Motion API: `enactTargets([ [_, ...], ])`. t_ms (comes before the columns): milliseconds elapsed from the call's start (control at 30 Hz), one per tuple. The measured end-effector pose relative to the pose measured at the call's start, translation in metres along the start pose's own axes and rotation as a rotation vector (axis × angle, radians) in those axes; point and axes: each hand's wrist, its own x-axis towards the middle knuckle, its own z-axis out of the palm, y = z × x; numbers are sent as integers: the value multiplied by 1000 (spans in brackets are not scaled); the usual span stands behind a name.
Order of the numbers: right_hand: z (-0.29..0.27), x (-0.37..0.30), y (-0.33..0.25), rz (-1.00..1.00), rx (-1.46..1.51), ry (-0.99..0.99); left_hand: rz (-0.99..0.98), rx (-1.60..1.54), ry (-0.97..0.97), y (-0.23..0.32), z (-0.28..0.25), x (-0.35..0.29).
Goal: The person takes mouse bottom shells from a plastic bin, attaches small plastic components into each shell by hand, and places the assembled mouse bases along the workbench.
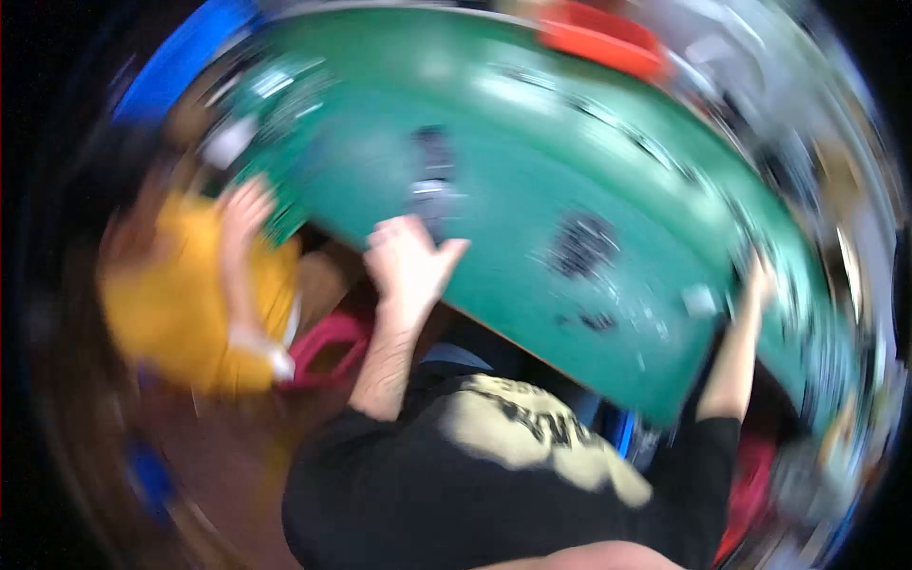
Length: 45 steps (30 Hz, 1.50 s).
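Note:
Motion blur smears much of the view. My left hand (410, 258) is over the near edge of the green table (503, 256), its thumb spread away from the fingers and nothing visible in it. Just beyond its fingertips lies a dark grey object (437, 201) with a pale band, and past that a darker piece (433, 147). My right hand (757, 283) reaches to the right part of the table, beside a blurred row of small items (746, 233). Its fingers are too smeared to read. Between my hands lies a cluster of small black parts (581, 244), with a few dark bits (597, 321) nearer me.
A small white piece (699, 300) lies left of my right hand. At the left, a person in a yellow shirt (190, 290) has a hand (247, 204) by the table. A red bin (603, 40) stands at the far edge, a blue container (180, 57) at far left.

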Motion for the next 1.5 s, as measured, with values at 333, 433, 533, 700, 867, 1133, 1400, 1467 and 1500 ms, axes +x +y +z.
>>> enactTargets([
  [333,-19,98,69,-186,-732,169,79,-387,129,-45,33,-29],
  [433,-73,100,87,-229,-359,219,84,-435,108,-48,29,-16],
  [533,-59,-37,-60,-699,-253,407,-10,-364,179,-42,24,-17],
  [700,-21,-204,-138,-823,-69,284,-46,-433,202,-33,38,-4],
  [867,45,-288,-107,-458,-212,-401,54,-725,253,-40,37,-4],
  [1133,68,-304,-93,-383,-110,-413,160,-1011,228,-56,36,10],
  [1400,78,-275,-125,70,141,-257,-5,-1804,-1,-25,33,4],
  [1467,68,-274,-116,96,313,-249,-72,-2029,-174,-15,49,-8],
  [1500,63,-275,-112,187,461,-257,-184,-2211,-306,-9,57,-11],
])
